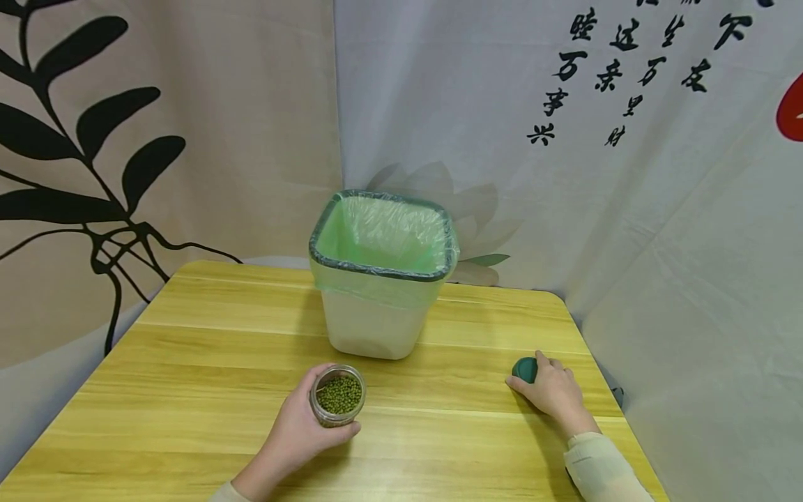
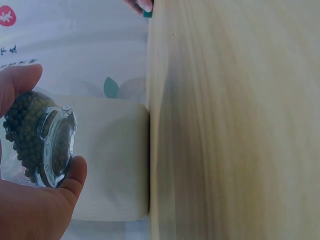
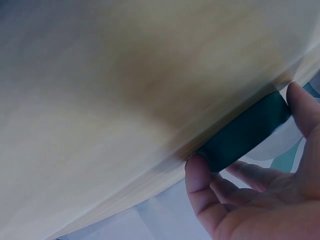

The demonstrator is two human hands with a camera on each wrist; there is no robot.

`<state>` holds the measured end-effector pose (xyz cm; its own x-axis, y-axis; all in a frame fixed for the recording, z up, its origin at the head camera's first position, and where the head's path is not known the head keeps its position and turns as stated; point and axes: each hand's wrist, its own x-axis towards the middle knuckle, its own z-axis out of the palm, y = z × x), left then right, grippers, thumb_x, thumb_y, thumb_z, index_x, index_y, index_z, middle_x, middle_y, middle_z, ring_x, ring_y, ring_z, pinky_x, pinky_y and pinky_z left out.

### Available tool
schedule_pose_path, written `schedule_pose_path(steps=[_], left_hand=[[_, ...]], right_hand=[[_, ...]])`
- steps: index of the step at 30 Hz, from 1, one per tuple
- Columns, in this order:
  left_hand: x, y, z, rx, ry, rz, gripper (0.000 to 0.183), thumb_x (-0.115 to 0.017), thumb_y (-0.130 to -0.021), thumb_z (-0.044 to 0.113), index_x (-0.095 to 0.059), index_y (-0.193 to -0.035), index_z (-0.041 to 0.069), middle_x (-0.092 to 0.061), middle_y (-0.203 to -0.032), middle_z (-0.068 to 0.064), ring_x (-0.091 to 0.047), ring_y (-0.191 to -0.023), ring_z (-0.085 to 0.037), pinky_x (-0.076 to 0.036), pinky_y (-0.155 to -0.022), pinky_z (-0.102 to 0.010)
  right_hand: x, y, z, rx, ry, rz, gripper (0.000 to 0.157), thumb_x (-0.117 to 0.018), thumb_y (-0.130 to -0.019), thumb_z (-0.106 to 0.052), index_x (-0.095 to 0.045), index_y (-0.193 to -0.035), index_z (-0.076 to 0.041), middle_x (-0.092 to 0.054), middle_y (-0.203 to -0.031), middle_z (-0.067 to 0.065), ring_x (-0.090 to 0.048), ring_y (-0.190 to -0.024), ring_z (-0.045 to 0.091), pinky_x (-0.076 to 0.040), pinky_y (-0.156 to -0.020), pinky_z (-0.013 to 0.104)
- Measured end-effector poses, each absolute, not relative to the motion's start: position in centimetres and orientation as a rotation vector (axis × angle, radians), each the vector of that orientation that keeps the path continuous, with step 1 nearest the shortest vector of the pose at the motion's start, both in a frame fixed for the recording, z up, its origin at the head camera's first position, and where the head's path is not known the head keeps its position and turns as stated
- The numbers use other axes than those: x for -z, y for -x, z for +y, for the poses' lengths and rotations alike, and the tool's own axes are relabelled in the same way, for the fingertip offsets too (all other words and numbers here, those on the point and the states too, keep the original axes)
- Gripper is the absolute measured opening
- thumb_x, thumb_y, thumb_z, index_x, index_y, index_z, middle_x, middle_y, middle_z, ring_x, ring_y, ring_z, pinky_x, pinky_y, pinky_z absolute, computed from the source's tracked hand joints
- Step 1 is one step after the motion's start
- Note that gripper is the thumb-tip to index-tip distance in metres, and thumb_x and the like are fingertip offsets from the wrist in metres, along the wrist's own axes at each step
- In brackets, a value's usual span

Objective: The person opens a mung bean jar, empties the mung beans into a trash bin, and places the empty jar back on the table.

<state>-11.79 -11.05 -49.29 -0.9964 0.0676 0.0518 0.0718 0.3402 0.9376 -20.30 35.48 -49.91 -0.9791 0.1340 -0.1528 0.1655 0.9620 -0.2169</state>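
My left hand (image 1: 306, 425) grips an uncapped glass jar (image 1: 339, 395) of small green beans (image 1: 341, 395), its round mouth facing up toward the head camera. In the left wrist view, the thumb and fingers curl round the clear jar (image 2: 59, 147), and the beans (image 2: 25, 130) show through its wall. Over to the right, my right hand (image 1: 555, 389) pinches a dark green round lid (image 1: 525, 369) at the tabletop. The right wrist view has the lid (image 3: 245, 132) edge-on between thumb and fingertips, close against the wood.
A pale bin (image 1: 375, 328) with a green plastic liner (image 1: 389, 293) and a dark rim stands at the back middle of the wooden table (image 1: 188, 390), beyond the jar. Printed cloth (image 1: 439, 90) hangs behind the table and along its right side.
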Motion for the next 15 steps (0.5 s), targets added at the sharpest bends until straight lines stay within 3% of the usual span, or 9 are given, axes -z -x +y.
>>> schedule_pose_path(steps=[15], left_hand=[[49.4, 11.75, -11.11, 1.779, 0.127, -2.571, 0.102, -0.104, -0.063, 0.026, -0.051, -0.149, 0.018, -0.066, -0.142, -0.006, -0.064, -0.132, -0.032, -0.052, -0.112, -0.059]], right_hand=[[49.92, 20.15, 35.58, 0.379, -0.219, 2.965, 0.112, -0.069, -0.094, -0.068, -0.025, -0.165, 0.008, -0.036, -0.157, 0.046, -0.04, -0.138, 0.071, -0.043, -0.108, 0.078]])
